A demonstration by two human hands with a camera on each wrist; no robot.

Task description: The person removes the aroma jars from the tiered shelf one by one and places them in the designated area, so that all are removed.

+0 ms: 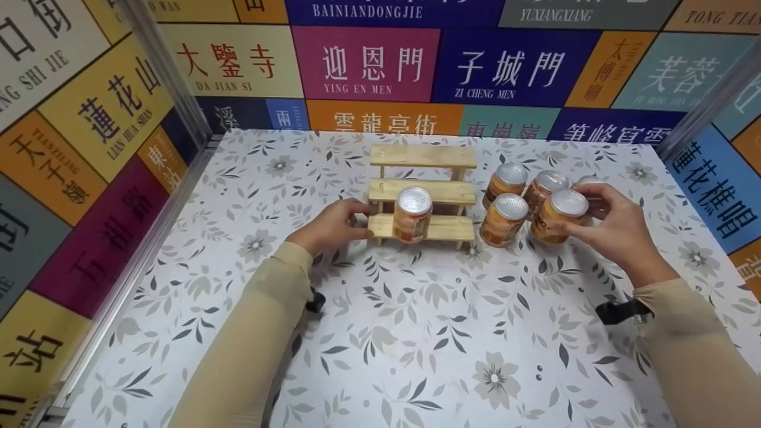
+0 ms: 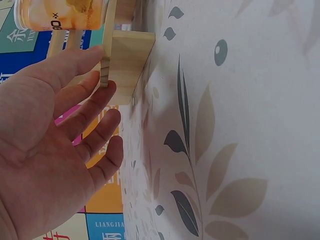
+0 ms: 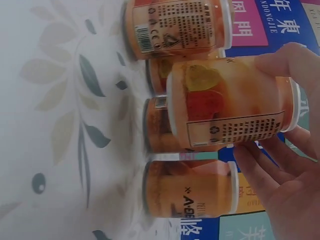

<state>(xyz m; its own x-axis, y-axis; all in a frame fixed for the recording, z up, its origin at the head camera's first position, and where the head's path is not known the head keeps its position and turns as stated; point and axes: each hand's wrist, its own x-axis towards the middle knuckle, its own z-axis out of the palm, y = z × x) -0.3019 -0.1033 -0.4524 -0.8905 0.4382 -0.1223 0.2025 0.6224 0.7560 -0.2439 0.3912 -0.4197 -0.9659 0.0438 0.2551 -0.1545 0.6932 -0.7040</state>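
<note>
My left hand [image 1: 336,226] holds the left end of the lowest board of a three-step wooden stand [image 1: 452,227], thumb and fingers about the board's end [image 2: 106,60]. On that lowest step stands an upright fruit can [image 1: 412,215] with a silvery lid and orange contents. At the right, my right hand [image 1: 615,229] grips a similar can [image 3: 225,102] between thumb and fingers, the can upright and seemingly a little off the table. Several like cans stand around it, among them one nearer the stand [image 1: 503,221] and one behind [image 1: 505,181]. Another is partly hidden behind my right fingers.
The stand's middle board [image 1: 440,190] and top board [image 1: 422,156] rise behind the lowest one. A white floral cloth [image 1: 380,333] covers the table. Colourful panels with lettering [image 1: 368,65] form walls at the back and both sides, with metal rails [image 1: 166,71] at the corners.
</note>
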